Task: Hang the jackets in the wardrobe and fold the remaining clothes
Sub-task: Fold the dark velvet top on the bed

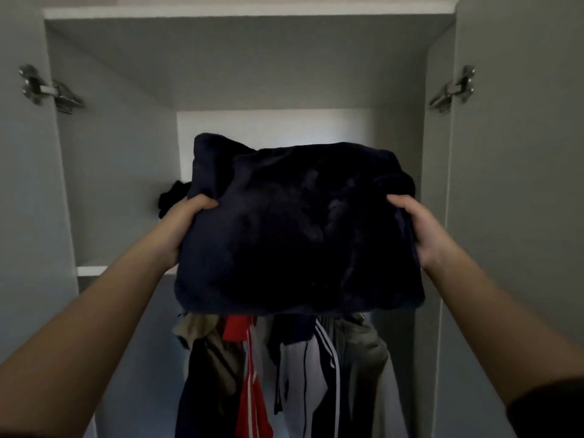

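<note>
A stack of folded dark navy clothes [297, 229] is held up in front of the open wardrobe, level with its upper shelf [91, 270]. My left hand [181, 227] grips the stack's left edge, thumb on top. On the opposite edge, my right hand [422, 230] grips it the same way. Below the stack several jackets [284, 374] hang in the wardrobe, among them a red one with white stripes and a white one with dark stripes. The rail they hang from is hidden.
Both wardrobe doors stand open, the left door [28, 184] and the right door [518, 184], with metal hinges showing. A dark garment [172, 194] lies on the upper shelf behind my left hand. The shelf compartment's grey back wall [252, 67] is in view.
</note>
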Tool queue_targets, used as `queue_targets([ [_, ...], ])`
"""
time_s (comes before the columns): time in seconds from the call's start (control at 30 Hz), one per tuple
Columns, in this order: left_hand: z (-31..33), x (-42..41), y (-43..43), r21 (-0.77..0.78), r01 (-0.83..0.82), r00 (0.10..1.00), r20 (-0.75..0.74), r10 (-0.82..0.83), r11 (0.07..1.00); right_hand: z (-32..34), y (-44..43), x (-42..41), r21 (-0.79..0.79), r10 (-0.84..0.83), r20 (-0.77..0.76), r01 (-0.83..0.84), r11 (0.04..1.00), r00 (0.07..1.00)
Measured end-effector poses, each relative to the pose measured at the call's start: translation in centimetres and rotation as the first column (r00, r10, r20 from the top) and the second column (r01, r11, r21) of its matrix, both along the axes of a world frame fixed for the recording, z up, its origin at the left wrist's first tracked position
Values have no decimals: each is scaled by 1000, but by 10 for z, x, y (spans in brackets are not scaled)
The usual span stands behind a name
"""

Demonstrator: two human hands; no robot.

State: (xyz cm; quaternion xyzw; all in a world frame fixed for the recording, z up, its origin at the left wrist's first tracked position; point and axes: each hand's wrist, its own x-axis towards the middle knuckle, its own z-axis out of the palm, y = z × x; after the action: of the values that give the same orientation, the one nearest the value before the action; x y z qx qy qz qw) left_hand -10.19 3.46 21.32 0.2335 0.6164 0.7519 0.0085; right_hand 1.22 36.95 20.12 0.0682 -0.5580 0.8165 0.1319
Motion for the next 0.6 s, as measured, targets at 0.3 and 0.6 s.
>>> queue_targets([
  [0.3,86,-213,78,-43,60,998,2,-60,997,83,54,-197,19,-279,-153,285,958,948],
  [0.6,138,-382,140,-120,0,1000,-19,-3,993,127,112,-379,9,-455,-220,468,884,863],
])
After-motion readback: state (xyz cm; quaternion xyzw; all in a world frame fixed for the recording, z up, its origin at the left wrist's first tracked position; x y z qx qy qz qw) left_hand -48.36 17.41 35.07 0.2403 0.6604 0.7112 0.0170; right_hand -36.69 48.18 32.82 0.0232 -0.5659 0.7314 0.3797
